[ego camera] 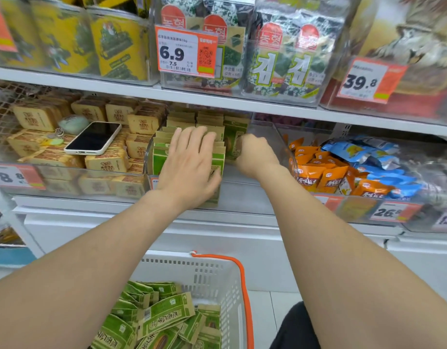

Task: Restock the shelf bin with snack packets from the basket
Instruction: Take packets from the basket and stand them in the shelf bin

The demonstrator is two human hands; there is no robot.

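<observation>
Store shelf, clear bin, left hand flat on green packets, right hand gripping one, basket below

Readable from here: price tag above my left grip says 6.9, with 7.5 smaller under it and 16g in its top line. It hangs on the seaweed bin. Seaweed packs above my right grip show a big 김 and a red 농협 badge. Tag up-right of the right grip: 39.8. Tag left of the left grip: looks like 8.8, glare on it. Orange packets right of the right grip: 原味板栗. Tag below them starts 26. Print on the snack packet in my right grip is too blurred.
</observation>
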